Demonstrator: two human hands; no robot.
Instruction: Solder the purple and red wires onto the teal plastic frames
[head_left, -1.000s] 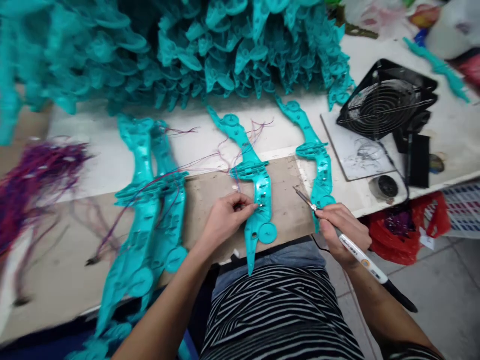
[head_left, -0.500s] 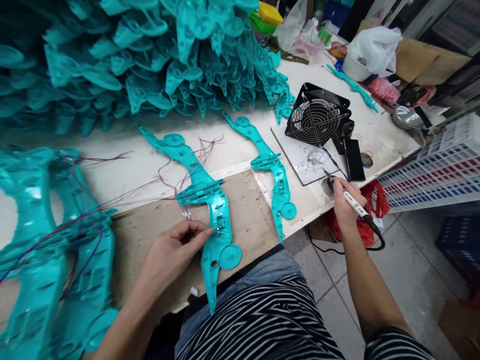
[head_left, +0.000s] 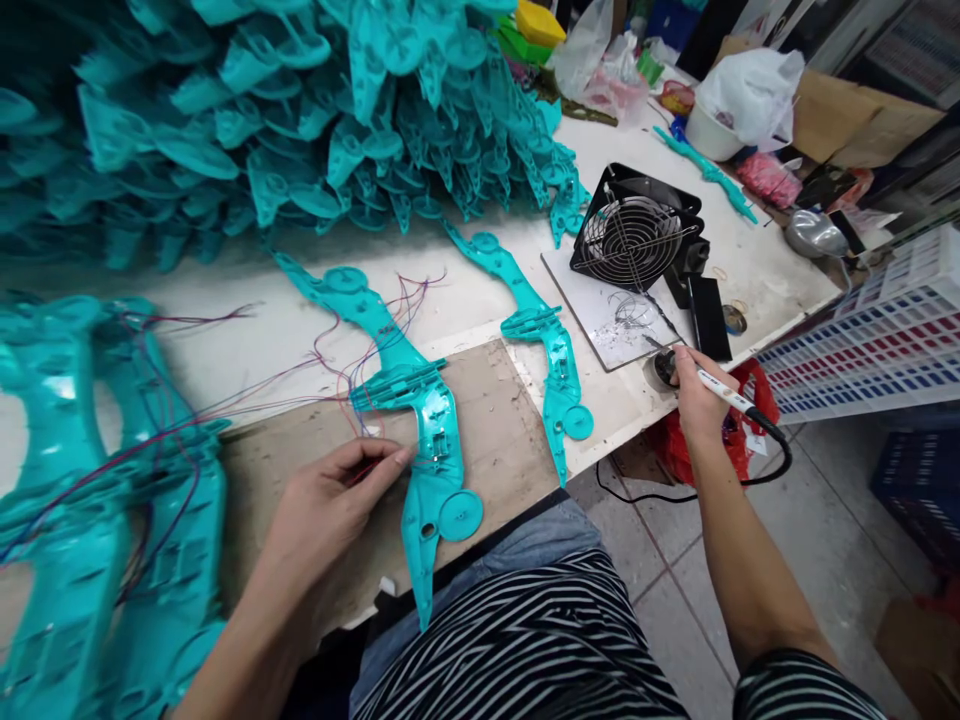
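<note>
My left hand is closed in a pinch on thin red wires, just left of a turquoise plastic shell. The shell lies inner side up on the table, with a small metal contact in its middle recess. Purple and red wires run loosely across its upper half. In my right hand is a white soldering iron with a black cable. Its tip points left, by a small round tin at the edge of a white board.
A second turquoise shell lies to the right, and joined shells with wires are at the left. Behind rises a large pile of turquoise shells. A black fan and a black box stand near the white basket.
My right hand and the soldering iron have shifted slightly right, and the cable swings lower. My left hand has drawn back a little to the left from the shell's contact.
</note>
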